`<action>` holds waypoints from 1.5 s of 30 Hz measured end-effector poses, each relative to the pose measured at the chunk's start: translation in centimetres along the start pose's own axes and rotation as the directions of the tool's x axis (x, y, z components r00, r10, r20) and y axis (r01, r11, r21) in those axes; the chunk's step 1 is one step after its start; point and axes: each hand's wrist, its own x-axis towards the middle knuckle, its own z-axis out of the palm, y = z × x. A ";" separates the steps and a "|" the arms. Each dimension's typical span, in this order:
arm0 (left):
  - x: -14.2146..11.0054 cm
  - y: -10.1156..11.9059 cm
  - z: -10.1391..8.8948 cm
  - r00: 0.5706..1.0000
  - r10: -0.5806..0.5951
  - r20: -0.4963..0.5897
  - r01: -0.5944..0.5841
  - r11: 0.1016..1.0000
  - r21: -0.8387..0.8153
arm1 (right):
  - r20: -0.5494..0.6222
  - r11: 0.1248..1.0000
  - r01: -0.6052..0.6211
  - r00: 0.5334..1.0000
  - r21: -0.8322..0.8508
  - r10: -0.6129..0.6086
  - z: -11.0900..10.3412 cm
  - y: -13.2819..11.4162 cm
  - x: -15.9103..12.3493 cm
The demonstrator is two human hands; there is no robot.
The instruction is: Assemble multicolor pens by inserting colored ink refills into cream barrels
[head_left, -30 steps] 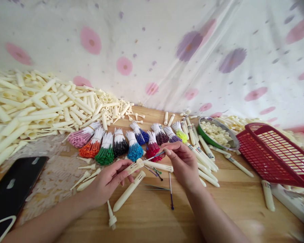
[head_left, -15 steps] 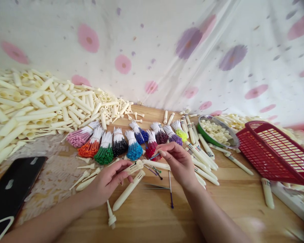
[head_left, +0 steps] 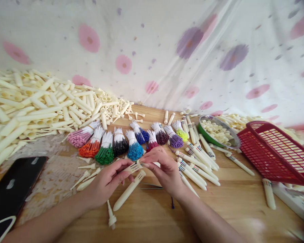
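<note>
My left hand is closed around a cream slotted pen barrel, its open end pointing right. My right hand pinches its fingertips against that open end; the thin refill it holds is hidden between the fingers. A second cream barrel lies on the wooden table just below my left fingers. Behind the hands stands a row of coloured refill bundles, from pink through orange, green, black and blue to purple and yellow-green. A loose refill pokes out from under my right wrist.
A big heap of cream pen barrels fills the left. Assembled pens lie right of my hands. A green bowl of small cream rings and a red plastic basket stand at the right. A black phone lies at bottom left.
My right hand has moved left and down from the red bundle to the open end of the barrel in my left hand, taking the blue-tipped refill with it. My left hand stayed put.
</note>
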 end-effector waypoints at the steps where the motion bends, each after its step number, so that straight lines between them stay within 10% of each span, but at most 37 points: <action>1: 0.0 0.0 -0.1 1.000 0.007 -0.002 -0.007 1.000 -0.003 | -0.006 0.998 0.023 1.000 -0.053 -0.023 0.0 0.0 0.0; 8: -0.1 0.2 -0.6 1.000 0.004 0.026 -0.003 0.998 -0.061 | 0.170 0.982 -0.148 0.971 -0.115 0.167 -2.8 -0.7 0.6; 12: 0.0 0.3 -0.9 0.999 -0.036 -0.034 0.035 0.999 -0.030 | 0.550 0.885 -0.046 0.768 -0.463 0.328 -4.3 -1.1 -0.4; 16: 0.3 0.4 -0.9 0.996 -0.032 -0.079 0.025 0.996 -0.081 | 0.561 0.717 0.089 0.692 -0.691 0.454 -3.8 -0.1 -2.5; 23: 0.3 0.2 -0.8 0.994 -0.040 -0.098 0.031 0.996 -0.086 | 0.510 0.703 0.055 0.729 -0.709 0.456 -4.5 0.6 -2.9; 27: 0.3 0.2 -1.0 0.995 -0.057 -0.077 0.053 0.997 -0.057 | 0.352 0.781 -0.089 0.857 -0.618 0.376 -6.0 -0.7 -2.0; 32: 0.1 0.3 -1.3 1.000 -0.023 0.004 0.023 1.000 0.001 | 0.244 0.875 0.051 0.967 -0.481 0.078 -5.8 -2.0 -1.5; 45: 0.2 0.2 -0.8 0.923 0.321 -0.211 -0.328 0.945 -0.001 | 0.227 0.865 0.088 0.973 -0.495 0.031 -3.5 -5.8 -1.3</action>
